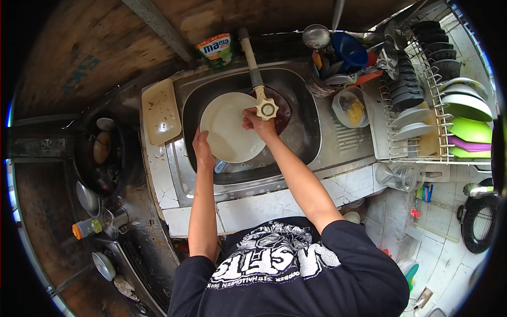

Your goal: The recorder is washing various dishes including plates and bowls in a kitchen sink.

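Note:
My left hand (204,148) grips the left rim of a round cream-white plate (233,134), tilted over the metal sink basin (305,146). Over the plate's right side is my right hand (255,121), fingers curled, just below the star-shaped knob of the tap (266,109); whether it holds anything is hidden. A dark red, soapy dish (282,115) lies in the basin behind the tap. Part of a blue-grey handle (220,166) shows under the plate's lower edge.
A cream tray (161,113) lies left of the basin, a detergent pouch (216,50) behind it. To the right are a tub with a yellow sponge (350,107), a utensil holder (321,85) and a loaded dish rack (435,107). A blackened wok (101,154) is at far left.

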Tool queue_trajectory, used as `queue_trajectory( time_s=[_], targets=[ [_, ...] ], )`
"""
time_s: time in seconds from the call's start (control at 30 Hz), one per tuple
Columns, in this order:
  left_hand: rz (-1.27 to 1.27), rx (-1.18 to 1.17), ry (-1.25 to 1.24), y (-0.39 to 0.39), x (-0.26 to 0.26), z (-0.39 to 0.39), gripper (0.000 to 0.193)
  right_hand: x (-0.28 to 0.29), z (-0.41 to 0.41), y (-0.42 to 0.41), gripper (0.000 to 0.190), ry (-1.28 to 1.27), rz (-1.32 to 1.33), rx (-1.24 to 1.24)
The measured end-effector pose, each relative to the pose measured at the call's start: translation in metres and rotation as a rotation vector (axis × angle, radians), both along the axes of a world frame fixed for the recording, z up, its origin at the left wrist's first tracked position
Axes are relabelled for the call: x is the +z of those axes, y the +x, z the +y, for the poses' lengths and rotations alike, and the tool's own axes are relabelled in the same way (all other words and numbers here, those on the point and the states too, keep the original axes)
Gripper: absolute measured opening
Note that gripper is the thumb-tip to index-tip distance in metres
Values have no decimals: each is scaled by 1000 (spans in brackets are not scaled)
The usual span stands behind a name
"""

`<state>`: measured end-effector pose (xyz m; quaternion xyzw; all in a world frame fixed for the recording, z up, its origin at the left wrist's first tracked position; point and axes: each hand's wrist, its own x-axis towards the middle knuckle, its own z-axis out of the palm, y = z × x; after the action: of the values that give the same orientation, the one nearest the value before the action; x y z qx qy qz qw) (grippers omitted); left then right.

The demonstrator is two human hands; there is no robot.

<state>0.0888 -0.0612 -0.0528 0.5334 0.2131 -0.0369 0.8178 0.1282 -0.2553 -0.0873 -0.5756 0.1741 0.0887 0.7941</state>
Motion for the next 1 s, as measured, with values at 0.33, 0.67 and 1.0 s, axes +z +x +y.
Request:
queue_trajectory(
  time_s=[0.33, 0.67, 1.0],
  targets=[
    [48, -13, -201, -3, -10, 7, 52, 28, -60, -24, 35, -910, -458, 31],
    [169, -425, -35, 12, -28, -84, 35, 37, -183, -52, 28, -1031, -217, 78],
    [191, -696, 53, 0, -39, -121, 29, 174, -178, -37, 44, -1351, -161, 163]
  ],
)
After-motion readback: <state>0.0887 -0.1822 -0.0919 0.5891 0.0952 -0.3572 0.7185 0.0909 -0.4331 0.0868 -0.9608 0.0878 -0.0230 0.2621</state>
